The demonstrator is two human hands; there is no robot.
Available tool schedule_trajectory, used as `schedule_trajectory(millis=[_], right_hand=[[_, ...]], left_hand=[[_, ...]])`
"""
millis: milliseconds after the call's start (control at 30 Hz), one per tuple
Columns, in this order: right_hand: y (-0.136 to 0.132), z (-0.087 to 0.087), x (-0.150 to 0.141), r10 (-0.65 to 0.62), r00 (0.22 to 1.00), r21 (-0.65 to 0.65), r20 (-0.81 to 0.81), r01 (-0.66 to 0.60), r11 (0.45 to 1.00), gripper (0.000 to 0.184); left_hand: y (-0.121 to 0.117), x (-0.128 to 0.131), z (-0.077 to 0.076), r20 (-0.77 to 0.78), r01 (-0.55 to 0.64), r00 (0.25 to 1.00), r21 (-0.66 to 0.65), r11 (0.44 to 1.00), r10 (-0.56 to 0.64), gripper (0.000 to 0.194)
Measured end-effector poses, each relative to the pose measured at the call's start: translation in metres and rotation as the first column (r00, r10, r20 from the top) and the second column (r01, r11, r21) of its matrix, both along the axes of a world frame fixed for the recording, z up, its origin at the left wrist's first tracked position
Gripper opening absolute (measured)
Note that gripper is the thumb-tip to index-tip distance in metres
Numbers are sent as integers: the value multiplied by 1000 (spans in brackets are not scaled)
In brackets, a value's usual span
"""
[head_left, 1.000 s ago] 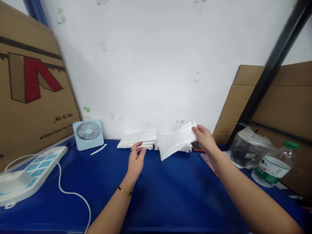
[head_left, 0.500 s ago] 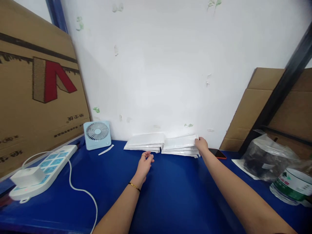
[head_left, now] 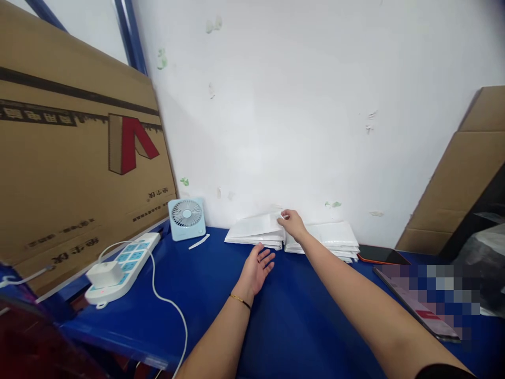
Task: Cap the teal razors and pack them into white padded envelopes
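Note:
Two low stacks of flat white plastic packets lie side by side against the wall on the blue table [head_left: 213,300]. My right hand [head_left: 292,223] pinches the right corner of the top white packet [head_left: 258,225] on the left stack, and that corner is slightly raised. Below my right wrist and forearm lies the right stack [head_left: 333,234], partly covered by them. In front of the left stack, my left hand [head_left: 258,269] is open with its palm turned up and fingers spread, holding nothing.
Left of the stacks stand a light blue fan [head_left: 187,218], a white strip [head_left: 199,242] and a power strip [head_left: 132,258] with a trailing white cable [head_left: 169,302]. A large cardboard box [head_left: 79,168] flanks them. To the right are an orange-edged phone [head_left: 382,255] and a flat pinkish device [head_left: 418,308].
My right hand laid a white packet on the right stack, let go, and moved left to the left stack's top packet. My left hand opened its fingers. The view turned right, then left.

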State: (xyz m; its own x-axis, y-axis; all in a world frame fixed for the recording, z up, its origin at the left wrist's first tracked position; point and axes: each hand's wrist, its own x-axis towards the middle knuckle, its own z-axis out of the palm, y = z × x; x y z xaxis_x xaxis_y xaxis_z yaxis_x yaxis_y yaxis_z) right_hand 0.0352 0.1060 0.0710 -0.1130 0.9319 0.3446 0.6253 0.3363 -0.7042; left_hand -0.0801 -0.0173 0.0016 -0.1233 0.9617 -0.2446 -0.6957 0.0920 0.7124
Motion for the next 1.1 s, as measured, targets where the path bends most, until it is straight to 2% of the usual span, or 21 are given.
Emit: schedule_trajectory(millis=[67,100,133,167,200,233,300,367,433,467,500,533,567,600,633,667,700,767,867,1000,1100], right_hand=[[-27,5,4,168,986,71,2,-168,983,16],[-43,5,9,277,961,98,19,-278,956,15],[-60,4,14,473,879,175,51,-475,863,18],[-76,2,20,604,793,234,72,-603,763,23],[-91,-2,27,667,740,272,85,-662,699,29],[-104,-6,35,692,714,293,110,-688,664,35],[-122,-18,51,683,711,309,164,-695,649,42],[-131,-31,68,678,707,302,202,-703,643,37],[-135,-45,82,691,712,292,126,-692,660,29],[-137,-51,86,679,734,291,5,-651,701,25],[-138,-57,88,633,752,276,-185,-579,767,22],[-139,-62,89,541,730,222,-417,-495,840,19],[-140,-65,88,398,646,118,-651,-432,894,18],[-142,-67,86,223,507,-14,-833,-422,907,18],[-142,-68,83,46,354,-135,-934,-469,873,19],[-143,-68,81,-103,220,-210,-970,-544,812,22],[-143,-68,79,-215,117,-241,-969,-618,749,25],[-141,-67,79,-330,-6,-229,-944,-707,669,30],[-136,-67,83,-418,-63,-253,-906,-712,655,31],[-132,-72,89,-511,-94,-340,-855,-643,686,22],[-131,-75,90,-517,-10,-393,-856,-636,664,22]], left_hand=[[-2,-3,7,163,33,986,46,998,-40,54],[-4,-4,9,228,39,972,91,995,-59,60],[-5,-5,11,279,30,958,139,990,-69,64],[-6,-6,13,322,8,945,178,984,-66,65],[-7,-6,13,359,-25,932,199,980,-49,64],[-8,-7,13,391,-62,920,198,978,-21,60],[-9,-6,11,432,-125,901,157,980,46,51],[-10,-3,11,419,-173,902,129,976,104,44],[-12,3,15,347,-219,925,160,963,152,39],[-13,7,18,299,-241,938,199,950,175,38],[-14,12,23,250,-259,948,253,932,196,38],[-16,18,28,204,-268,956,316,910,211,39],[-17,25,34,163,-266,962,383,884,219,41],[-20,33,41,121,-249,968,451,857,218,44],[-22,41,47,70,-216,975,514,830,210,47],[-24,50,53,8,-171,979,567,806,202,50],[-26,58,58,-66,-117,978,608,785,197,55],[-30,74,66,-229,-2,953,652,758,199,65],[-33,91,74,-396,128,895,669,732,205,79],[-32,102,86,-437,204,879,705,679,190,78],[-31,103,99,-451,222,872,711,667,190,80]])
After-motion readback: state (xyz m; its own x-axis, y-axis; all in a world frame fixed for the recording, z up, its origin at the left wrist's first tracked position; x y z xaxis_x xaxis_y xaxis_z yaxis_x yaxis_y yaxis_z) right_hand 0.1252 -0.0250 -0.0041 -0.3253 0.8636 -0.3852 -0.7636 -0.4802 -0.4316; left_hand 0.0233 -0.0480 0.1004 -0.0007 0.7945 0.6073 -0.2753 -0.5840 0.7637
